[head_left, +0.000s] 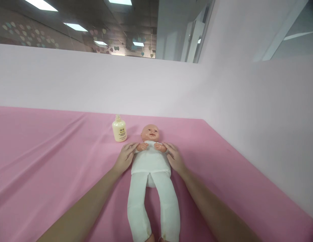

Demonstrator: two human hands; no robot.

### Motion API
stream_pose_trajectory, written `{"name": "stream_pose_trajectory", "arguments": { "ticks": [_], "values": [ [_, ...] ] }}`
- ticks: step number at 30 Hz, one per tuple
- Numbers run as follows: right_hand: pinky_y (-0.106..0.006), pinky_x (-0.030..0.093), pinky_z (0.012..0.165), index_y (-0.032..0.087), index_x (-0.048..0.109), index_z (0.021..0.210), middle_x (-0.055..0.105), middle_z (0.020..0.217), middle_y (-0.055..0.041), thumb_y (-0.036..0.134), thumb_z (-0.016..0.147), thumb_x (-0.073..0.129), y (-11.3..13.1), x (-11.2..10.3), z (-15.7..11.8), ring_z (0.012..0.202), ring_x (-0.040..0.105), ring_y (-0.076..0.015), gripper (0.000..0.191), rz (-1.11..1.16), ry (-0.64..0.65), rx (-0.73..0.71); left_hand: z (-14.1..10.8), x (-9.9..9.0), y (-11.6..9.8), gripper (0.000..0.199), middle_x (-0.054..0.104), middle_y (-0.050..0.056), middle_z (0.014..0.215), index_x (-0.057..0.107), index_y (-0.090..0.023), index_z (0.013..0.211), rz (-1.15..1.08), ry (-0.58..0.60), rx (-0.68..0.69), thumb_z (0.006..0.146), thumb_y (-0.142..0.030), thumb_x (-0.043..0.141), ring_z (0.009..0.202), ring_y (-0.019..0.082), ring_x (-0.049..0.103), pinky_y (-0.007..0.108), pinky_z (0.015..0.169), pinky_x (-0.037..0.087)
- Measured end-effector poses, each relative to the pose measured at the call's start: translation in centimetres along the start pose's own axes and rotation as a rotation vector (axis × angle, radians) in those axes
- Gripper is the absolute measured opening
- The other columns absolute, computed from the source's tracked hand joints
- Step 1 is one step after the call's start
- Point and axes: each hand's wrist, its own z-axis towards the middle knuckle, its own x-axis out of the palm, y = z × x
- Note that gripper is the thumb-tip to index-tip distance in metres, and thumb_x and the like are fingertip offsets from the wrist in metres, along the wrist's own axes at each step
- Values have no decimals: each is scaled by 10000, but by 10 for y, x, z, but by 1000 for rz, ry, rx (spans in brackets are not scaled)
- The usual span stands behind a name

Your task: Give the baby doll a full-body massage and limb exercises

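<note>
From my remote post, I see a white-bodied doll (pixel 150 161) lying face up on a pink sheet (pixel 78 161), legs nearest the camera. I have the left hand (pixel 125 156) and right hand (pixel 175 157) touching its forearms, fingers extended; whether either pinches, I cannot tell. Beyond, a pale yellow bottle (pixel 119 130) stands left of the doll's head, before a white wall (pixel 83 84) and a window (pixel 108 32).

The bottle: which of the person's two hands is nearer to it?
The left hand, on the same side of the doll as the bottle; the right hand is across the doll, farther away.
</note>
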Motion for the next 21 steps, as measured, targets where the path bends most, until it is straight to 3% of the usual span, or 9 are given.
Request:
{"name": "stream_pose_trajectory", "arguments": {
  "ticks": [8,17,21],
  "values": [
    [-476,375,1191,284,580,1416,589,1424,-49,119,863,429,-3,1,0,1350,496,-230,597,-14,6,4,0,1,2,440,588,80,1393,572,-291,1417,3,9,-20,1002,-303,427,1291,259,509,506,1151,384],
    [-475,361,1206,288,584,1417,584,1436,-46,136,885,413,-1,-1,0,1360,488,-225,579,6,11,20,0,-1,0,490,577,77,1403,558,-278,1427,-10,19,9,984,-218,358,1300,251,494,509,1161,368],
    [-483,360,1204,287,587,1415,588,1430,-48,133,892,396,0,-1,0,1353,493,-225,578,16,3,19,0,-1,-1,461,583,81,1386,561,-298,1424,-9,16,-6,981,-273,434,1286,267,504,524,1145,384]
  ]
}}
